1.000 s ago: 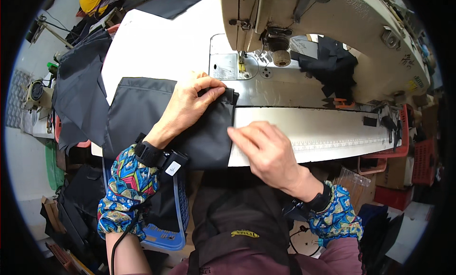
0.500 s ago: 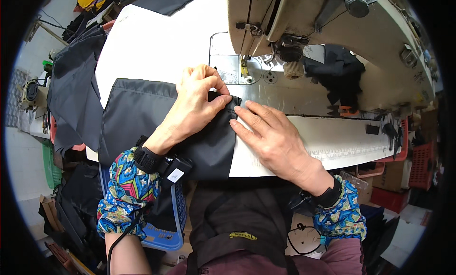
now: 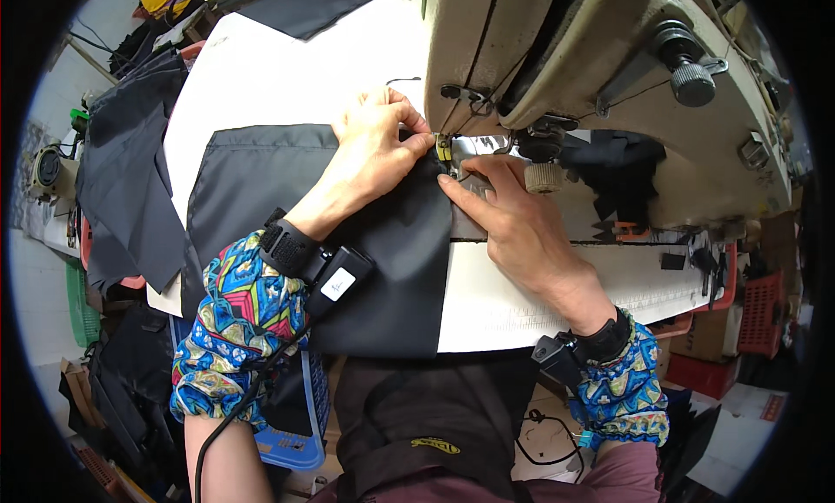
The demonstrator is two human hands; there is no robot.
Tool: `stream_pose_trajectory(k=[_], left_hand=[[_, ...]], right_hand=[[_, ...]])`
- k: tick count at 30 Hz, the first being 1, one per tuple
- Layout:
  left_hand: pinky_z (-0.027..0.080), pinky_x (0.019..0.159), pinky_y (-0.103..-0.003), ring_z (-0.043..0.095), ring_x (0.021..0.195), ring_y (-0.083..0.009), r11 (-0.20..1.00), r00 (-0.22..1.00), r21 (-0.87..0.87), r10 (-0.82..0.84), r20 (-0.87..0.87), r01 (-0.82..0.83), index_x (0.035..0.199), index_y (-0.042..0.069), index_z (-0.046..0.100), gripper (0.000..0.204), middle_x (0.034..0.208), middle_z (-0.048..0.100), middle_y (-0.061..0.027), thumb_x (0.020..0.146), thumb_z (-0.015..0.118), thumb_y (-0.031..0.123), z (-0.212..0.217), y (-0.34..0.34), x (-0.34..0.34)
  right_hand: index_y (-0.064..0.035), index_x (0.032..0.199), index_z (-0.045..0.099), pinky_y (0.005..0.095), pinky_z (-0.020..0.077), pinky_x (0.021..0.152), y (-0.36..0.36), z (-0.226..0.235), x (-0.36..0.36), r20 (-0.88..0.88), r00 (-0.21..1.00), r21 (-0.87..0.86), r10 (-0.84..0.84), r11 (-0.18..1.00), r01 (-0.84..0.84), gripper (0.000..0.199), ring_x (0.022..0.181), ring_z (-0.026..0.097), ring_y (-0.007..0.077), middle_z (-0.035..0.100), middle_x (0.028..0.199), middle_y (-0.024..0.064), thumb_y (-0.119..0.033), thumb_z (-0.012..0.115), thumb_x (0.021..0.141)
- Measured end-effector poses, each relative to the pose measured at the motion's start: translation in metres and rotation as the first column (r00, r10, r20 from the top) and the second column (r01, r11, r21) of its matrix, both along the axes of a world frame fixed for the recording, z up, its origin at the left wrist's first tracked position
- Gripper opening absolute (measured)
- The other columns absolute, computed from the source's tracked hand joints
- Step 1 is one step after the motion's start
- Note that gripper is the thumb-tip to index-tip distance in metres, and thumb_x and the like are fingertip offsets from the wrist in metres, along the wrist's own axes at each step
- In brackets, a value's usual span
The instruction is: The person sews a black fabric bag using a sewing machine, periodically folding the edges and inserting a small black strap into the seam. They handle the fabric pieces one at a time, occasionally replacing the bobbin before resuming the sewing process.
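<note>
A black fabric panel (image 3: 396, 303) lies across the sewing table, its far right corner at the presser foot (image 3: 444, 148) of a sewing machine (image 3: 474, 51). My left hand (image 3: 376, 151) rests on the panel and pinches its far edge between thumb and fingers, just left of the foot. On the other side, my right hand (image 3: 526, 220) is open, its index fingertip touching the panel's right edge in front of the foot. The other fingers of that hand reach toward the needle area, partly hidden under the machine head. Whether the needle is in the cloth cannot be seen.
Black fabric pieces (image 3: 130, 177) hang over the table's left side. Dark scraps (image 3: 622, 168) lie behind the machine's tension knobs, near an orange-handled tool (image 3: 631, 232). A blue basket (image 3: 300, 451) stands below the table, a red basket (image 3: 761, 312) at the right.
Both hands have moved away from me, bringing the panel's corner from in front of the machine up to the presser foot. My right hand has slid farther under the machine head.
</note>
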State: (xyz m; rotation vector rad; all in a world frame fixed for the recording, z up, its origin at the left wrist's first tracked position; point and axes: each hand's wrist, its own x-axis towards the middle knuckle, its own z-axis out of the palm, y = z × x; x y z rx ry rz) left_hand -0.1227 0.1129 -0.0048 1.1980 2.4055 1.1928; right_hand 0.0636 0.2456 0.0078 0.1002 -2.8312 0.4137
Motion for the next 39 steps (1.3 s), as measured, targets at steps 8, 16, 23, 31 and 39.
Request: stream_pose_trajectory(k=[8,16,23,31,39], left_hand=[[0.035,0.099,-0.045,0.05,0.114,-0.0296,0.975,0.932,0.213,0.023,-0.361,0.058,0.096,0.009,0.068,0.015,0.111,0.058,-0.0087,0.082,0.073,0.011,-0.003,-0.02,0.005],[0.044,0.107,-0.045,0.05,0.128,-0.035,0.873,0.737,-0.107,-0.462,-0.494,0.476,0.128,0.009,0.065,0.04,0.132,0.057,-0.0144,0.088,0.07,0.012,0.013,-0.059,0.037],[0.045,0.107,-0.044,0.051,0.128,-0.0347,0.864,0.741,-0.081,-0.472,-0.478,0.497,0.126,0.007,0.065,0.038,0.132,0.057,-0.0137,0.089,0.069,0.011,0.012,-0.056,0.037],[0.045,0.107,-0.045,0.05,0.128,-0.0362,0.873,0.721,-0.113,-0.46,-0.519,0.475,0.13,0.009,0.063,0.04,0.135,0.055,-0.0158,0.091,0.067,0.014,0.01,-0.058,0.029],[0.034,0.115,-0.048,0.042,0.14,-0.0345,0.856,0.724,-0.301,-0.516,-0.458,0.42,0.138,-0.002,0.052,0.064,0.147,0.048,-0.0185,0.092,0.064,0.041,0.015,-0.118,0.109]], right_hand=[[-0.0058,0.119,0.07,0.0452,0.0471,0.096,0.018,0.011,0.061,-0.293,0.939,-0.08,-0.178,0.984,0.161,0.052,0.108,0.059,0.0337,0.065,0.109,0.0131,0.007,0.057,0.071],[0.0021,0.125,0.066,0.0384,0.0499,0.093,0.125,0.005,0.173,-0.685,0.425,0.102,-0.591,0.501,0.86,0.038,0.11,0.062,0.0323,0.066,0.123,0.0172,0.01,0.052,0.09],[-0.0015,0.122,0.069,0.0377,0.0532,0.087,0.117,-0.022,0.19,-0.391,0.505,0.094,-0.769,0.512,0.854,0.041,0.104,0.068,0.0318,0.07,0.12,0.0169,0.009,0.053,0.085],[0.0028,0.109,0.073,0.0348,0.0564,0.084,0.046,0.027,0.182,-0.198,0.749,-0.512,-0.632,0.719,0.471,0.032,0.097,0.071,0.0244,0.074,0.108,0.0179,0.01,0.051,0.087],[0.0028,0.111,0.07,0.0311,0.0538,0.08,-0.107,-0.054,0.121,0.365,0.921,-0.86,0.134,0.428,0.279,0.029,0.088,0.068,0.0173,0.075,0.096,0.0114,-0.021,0.071,0.094]])
